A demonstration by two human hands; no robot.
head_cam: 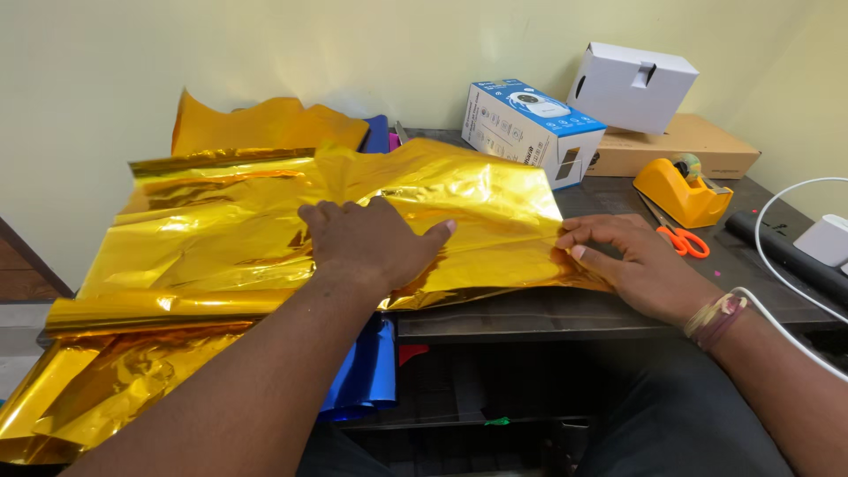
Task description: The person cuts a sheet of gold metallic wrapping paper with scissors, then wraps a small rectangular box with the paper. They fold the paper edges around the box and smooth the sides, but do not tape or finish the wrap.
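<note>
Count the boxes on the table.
3. A blue-and-white box stands behind the gold foil; a white box rests on a flat brown cardboard box at the back right. Others may be hidden.

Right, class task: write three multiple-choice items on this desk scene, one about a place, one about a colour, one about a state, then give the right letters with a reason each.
1. Where do the scissors lie?
A. on the gold foil
B. in front of the tape dispenser
C. on the white box

2. What colour is the sheet under both hands?
A. gold
B. green
C. silver

3. How is the left hand placed?
A. lifted off the desk
B. closed into a fist
C. pressed flat on the foil

Answers:
1 B, the orange-handled scissors rest on the dark desk just before the orange dispenser.
2 A, the gold foil sheet shines yellow-gold.
3 C, its palm lies spread on the sheet, while the right hand pinches the sheet's right edge.
</note>
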